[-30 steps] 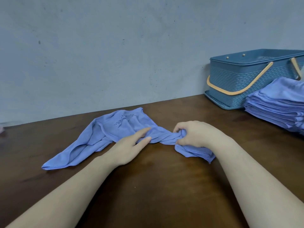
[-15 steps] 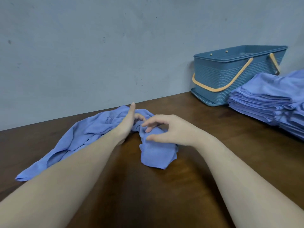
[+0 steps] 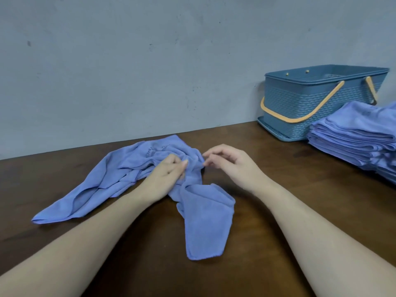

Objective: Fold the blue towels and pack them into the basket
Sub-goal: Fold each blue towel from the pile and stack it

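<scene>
**Item: unfolded towel, mid-worktop**

Crumpled blue microfibre towel (image 3: 137,174), sprawled on dark brown wooden worktop (image 3: 278,211); one end trails toward the viewer. Left hand (image 3: 169,176) grips its bunched middle. Right hand (image 3: 229,163) loosely curled, fingertips at the cloth. Blue woven-pattern plastic basket (image 3: 300,103) and stack of folded blue towels (image 3: 355,133) far right.
</scene>
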Tool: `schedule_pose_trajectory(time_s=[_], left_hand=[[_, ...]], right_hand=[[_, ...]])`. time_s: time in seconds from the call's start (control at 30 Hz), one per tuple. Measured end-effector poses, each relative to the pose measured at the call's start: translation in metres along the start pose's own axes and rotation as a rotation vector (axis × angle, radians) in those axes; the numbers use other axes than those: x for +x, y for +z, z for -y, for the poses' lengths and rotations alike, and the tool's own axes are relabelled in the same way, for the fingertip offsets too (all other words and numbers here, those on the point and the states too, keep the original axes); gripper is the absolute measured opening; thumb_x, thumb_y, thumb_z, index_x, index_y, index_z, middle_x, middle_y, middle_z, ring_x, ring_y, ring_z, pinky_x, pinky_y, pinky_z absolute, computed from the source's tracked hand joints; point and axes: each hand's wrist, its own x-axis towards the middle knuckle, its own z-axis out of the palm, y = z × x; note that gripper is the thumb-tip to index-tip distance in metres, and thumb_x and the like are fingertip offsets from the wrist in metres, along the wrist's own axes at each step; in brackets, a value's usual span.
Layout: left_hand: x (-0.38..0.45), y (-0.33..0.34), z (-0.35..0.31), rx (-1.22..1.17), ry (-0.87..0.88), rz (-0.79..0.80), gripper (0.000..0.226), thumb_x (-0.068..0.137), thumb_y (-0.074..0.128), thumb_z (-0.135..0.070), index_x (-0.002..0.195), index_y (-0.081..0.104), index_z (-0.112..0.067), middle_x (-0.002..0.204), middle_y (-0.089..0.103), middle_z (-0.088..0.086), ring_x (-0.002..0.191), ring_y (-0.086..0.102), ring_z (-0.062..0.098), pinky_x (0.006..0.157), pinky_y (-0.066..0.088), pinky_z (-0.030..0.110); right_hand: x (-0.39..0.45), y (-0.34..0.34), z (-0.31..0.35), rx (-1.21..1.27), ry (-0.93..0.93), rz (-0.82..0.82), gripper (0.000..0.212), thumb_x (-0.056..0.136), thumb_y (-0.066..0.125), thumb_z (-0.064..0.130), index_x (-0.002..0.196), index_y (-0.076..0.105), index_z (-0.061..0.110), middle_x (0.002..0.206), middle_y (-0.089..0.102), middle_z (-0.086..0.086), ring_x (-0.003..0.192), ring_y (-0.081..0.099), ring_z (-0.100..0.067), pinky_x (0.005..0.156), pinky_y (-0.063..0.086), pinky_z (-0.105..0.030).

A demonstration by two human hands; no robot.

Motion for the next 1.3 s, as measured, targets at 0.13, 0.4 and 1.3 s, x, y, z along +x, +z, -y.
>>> schedule_pose_trajectory(time_s=[0.13,0.4,1.3], left_hand=[[-0.021,-0.012,0.004,-0.030,0.011,-0.001,0.062,0.089,0.031,-0.063,0.112,0.064,-0.016,0.070,0.058,-0.029,0.068,0.052,-0.009,0.071,0.038,0.011],[-0.036,-0.030,0.015,-0.101,0.069,-0.121,0.046,0.093,0.041,-0.055,0.096,0.059,-0.012,0.089,0.060,0.001,0.087,0.055,0.016,0.087,0.044,0.025],[0.031,-0.020,0.015,0.828,-0.252,0.102,0.045,0.095,0.048,-0.051,0.137,0.052,-0.034,0.127,0.063,-0.006,0.113,0.059,0.017,0.092,0.050,0.037]], right_hand=[[0.001,0.004,-0.019,-0.260,0.089,0.248,0.031,0.098,0.064,0.033,0.129,0.063,0.032,0.126,0.066,0.021,0.121,0.056,0.008,0.109,0.041,-0.024],[0.019,0.039,-0.026,-0.660,-0.190,0.383,0.027,0.088,0.064,0.045,0.115,0.063,0.040,0.129,0.059,0.021,0.123,0.051,0.000,0.107,0.039,-0.034],[0.052,-0.010,-0.045,-0.920,-0.015,0.495,0.048,0.098,0.047,0.059,0.142,0.047,0.041,0.143,0.052,0.020,0.130,0.048,-0.008,0.105,0.042,-0.033]])
